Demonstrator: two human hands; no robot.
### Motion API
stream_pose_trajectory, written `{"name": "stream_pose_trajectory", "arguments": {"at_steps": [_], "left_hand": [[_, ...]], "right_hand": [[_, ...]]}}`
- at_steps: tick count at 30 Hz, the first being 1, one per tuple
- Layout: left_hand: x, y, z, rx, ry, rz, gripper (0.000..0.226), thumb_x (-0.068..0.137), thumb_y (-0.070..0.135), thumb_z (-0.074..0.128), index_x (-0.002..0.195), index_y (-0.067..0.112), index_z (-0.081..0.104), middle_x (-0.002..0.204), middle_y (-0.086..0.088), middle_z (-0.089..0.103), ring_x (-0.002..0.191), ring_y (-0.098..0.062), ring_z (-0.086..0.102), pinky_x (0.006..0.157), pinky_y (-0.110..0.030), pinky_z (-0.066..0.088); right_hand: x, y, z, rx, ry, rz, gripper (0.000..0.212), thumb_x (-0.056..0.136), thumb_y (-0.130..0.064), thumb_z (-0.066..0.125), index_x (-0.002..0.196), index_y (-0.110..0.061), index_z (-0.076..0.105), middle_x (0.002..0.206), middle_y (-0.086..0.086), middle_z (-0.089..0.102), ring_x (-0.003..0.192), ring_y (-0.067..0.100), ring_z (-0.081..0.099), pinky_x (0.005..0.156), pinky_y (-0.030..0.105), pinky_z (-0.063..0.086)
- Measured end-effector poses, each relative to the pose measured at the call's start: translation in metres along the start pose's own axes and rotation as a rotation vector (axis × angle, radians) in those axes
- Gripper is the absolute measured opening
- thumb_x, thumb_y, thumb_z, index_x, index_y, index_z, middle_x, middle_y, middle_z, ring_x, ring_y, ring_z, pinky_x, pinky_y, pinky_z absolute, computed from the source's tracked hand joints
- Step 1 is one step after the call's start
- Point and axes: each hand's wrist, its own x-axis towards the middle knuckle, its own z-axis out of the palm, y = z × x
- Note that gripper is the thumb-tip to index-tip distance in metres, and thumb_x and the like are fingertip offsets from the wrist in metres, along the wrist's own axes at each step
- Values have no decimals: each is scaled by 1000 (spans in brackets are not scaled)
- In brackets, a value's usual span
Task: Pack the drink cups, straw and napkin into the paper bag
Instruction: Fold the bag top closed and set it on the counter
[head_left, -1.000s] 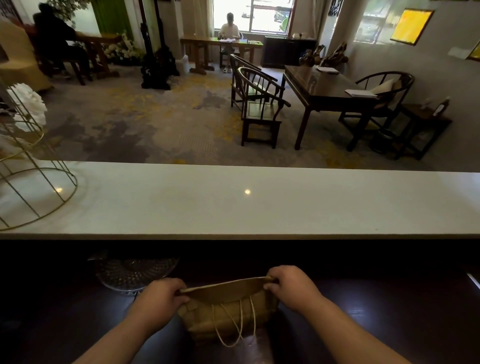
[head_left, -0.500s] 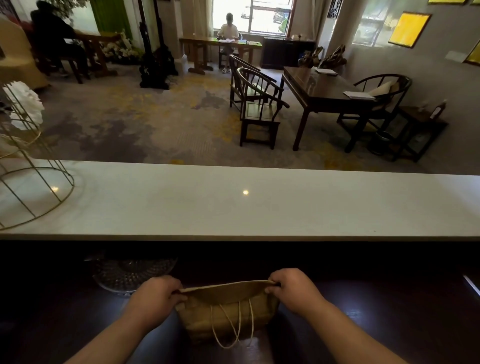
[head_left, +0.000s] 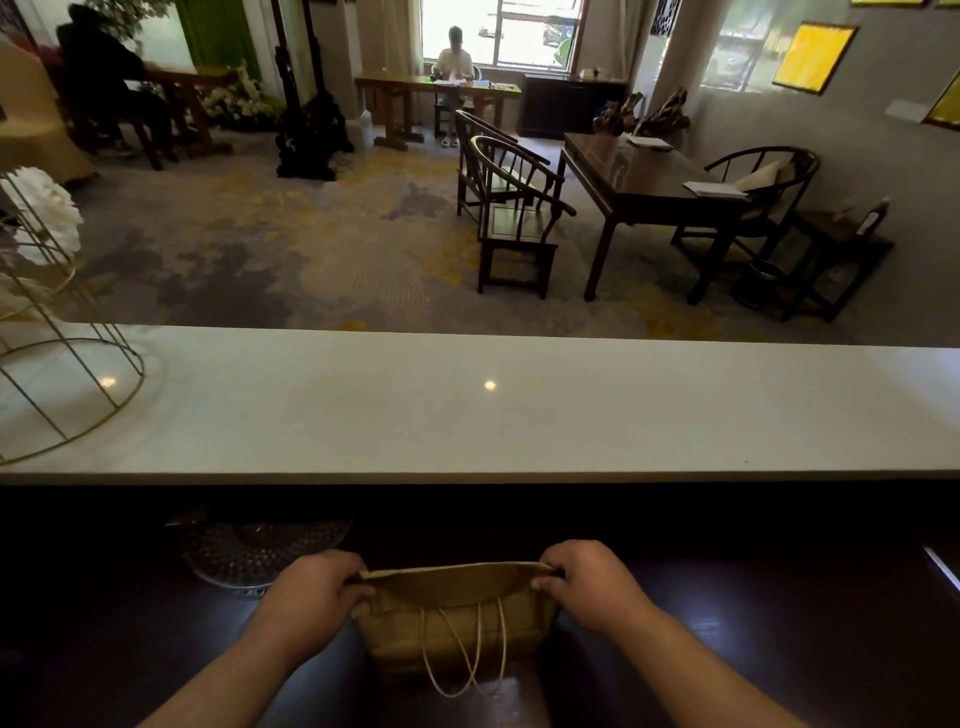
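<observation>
A brown paper bag (head_left: 452, 629) with pale string handles stands on the dark lower counter in front of me. My left hand (head_left: 311, 597) pinches the left end of the bag's top edge. My right hand (head_left: 587, 584) pinches the right end. Between the two hands the top edge looks nearly closed, and the string handles hang down the near side. No cups, straw or napkin show anywhere in view, and the bag's inside is hidden.
A patterned glass plate (head_left: 260, 551) lies on the dark counter just left of the bag. A raised white countertop (head_left: 519, 415) runs across behind it, with a gold wire stand (head_left: 57, 374) at its left end. Beyond are chairs, tables and seated people.
Both hands and the bag have stayed almost in place; the view has shifted slightly. The grip on the bag's top edge is unchanged.
</observation>
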Motion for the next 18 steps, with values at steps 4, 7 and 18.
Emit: {"name": "stream_pose_trajectory", "arguments": {"at_steps": [4, 7, 18], "left_hand": [[0, 3, -3, 40, 20, 27, 30, 93, 38, 74, 73, 44, 53, 80, 16, 59, 75, -2, 53, 60, -11, 34], [-1, 5, -1, 57, 32, 36, 16, 94, 41, 72, 82, 41, 61, 86, 13, 64, 84, -7, 62, 63, -19, 37], [3, 6, 0, 107, 55, 17, 19, 93, 41, 74, 101, 24, 78, 102, -1, 77, 101, -22, 71, 75, -32, 46]], "right_hand": [[-4, 4, -1, -4, -4, 6, 32, 87, -42, 70, 61, -38, 52, 70, -14, 55, 73, 0, 55, 66, 25, 44], [-7, 6, 0, -4, -2, 18, 32, 87, -42, 71, 61, -39, 53, 70, -15, 57, 71, -1, 54, 61, 17, 40], [-9, -2, -6, -22, 15, 31, 18, 86, -39, 74, 85, -21, 75, 80, -1, 72, 80, 13, 66, 71, 34, 53]]}}
